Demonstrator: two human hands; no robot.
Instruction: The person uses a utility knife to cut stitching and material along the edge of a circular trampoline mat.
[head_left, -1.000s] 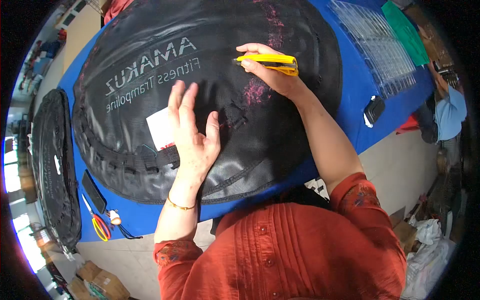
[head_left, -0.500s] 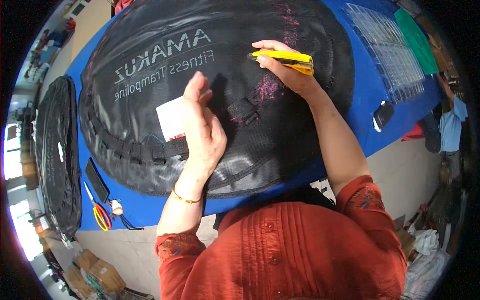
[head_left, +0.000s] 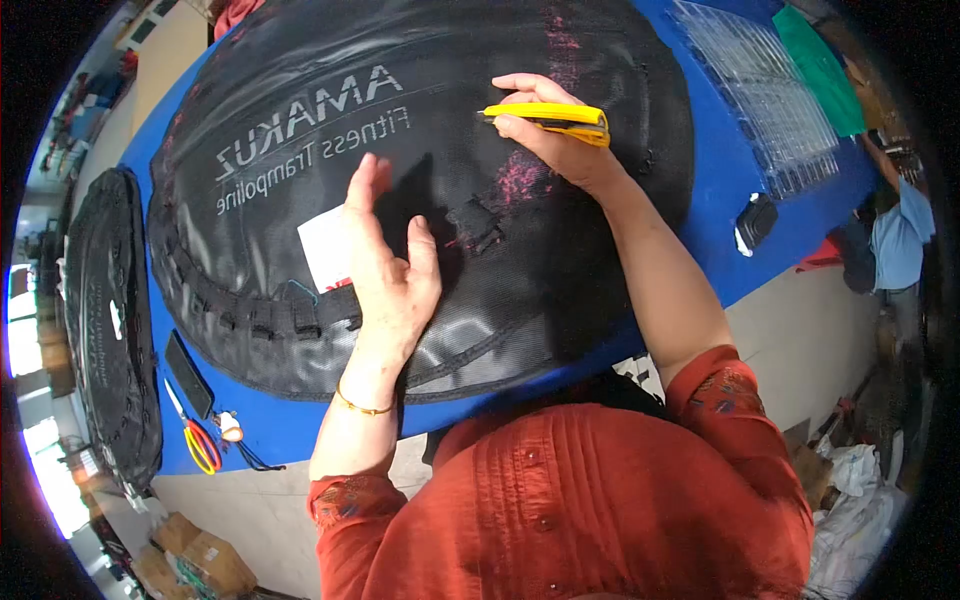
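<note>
A large round black trampoline mat (head_left: 480, 50) lies in front of me, its "AMAKUZ Fitness Trampoline" print reading mirrored. My right hand (head_left: 555, 150) grips yellow thread snips (head_left: 560, 113), their tip pointing left above the mat. Over the near part of the mat is my left hand (head_left: 395, 280), open and empty, thumb spread from the fingers. It partly covers a white label (head_left: 325, 250). Between the hands, a black webbing loop (head_left: 478, 226) sits beside pink fuzzy marks (head_left: 525, 178). More webbing loops (head_left: 262, 318) line the near left edge.
The blue tabletop (head_left: 725, 265) carries scissors (head_left: 200, 445), a black phone-like slab (head_left: 188, 372), clear plastic strips (head_left: 760, 100), green material (head_left: 818, 70) and a small black item (head_left: 757, 222). Another black mat (head_left: 112, 330) stands at left. A person in blue (head_left: 900, 245) is at far right.
My left thumb has spread away from the fingers as the hand opened wider. The snips in my right hand have shifted slightly left. The whole view has shifted a little.
</note>
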